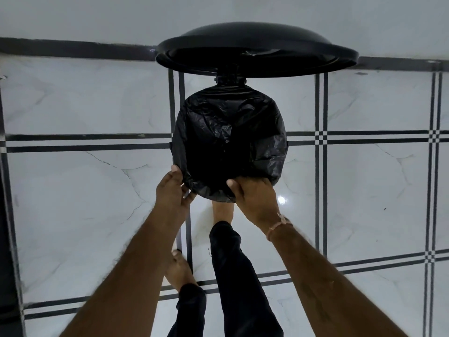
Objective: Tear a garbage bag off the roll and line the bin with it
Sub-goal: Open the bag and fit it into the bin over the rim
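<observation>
A round black bin stands on the floor below me, its mouth covered by a crinkled black garbage bag [229, 142] folded over the rim. The bin's black lid [257, 51] stands raised on its hinge at the far side. My left hand [173, 190] lies against the near left of the rim, fingers on the bag's edge. My right hand [252, 192] grips the bag's folded edge at the near rim, thumb on top. My right foot sits under the bin's near side. No roll of bags is in view.
The floor [97, 190] is glossy white marble tile with black line borders. A white wall [97, 15] with a dark skirting runs behind the bin. My legs in dark trousers and my bare left foot [178, 268] stand close to the bin.
</observation>
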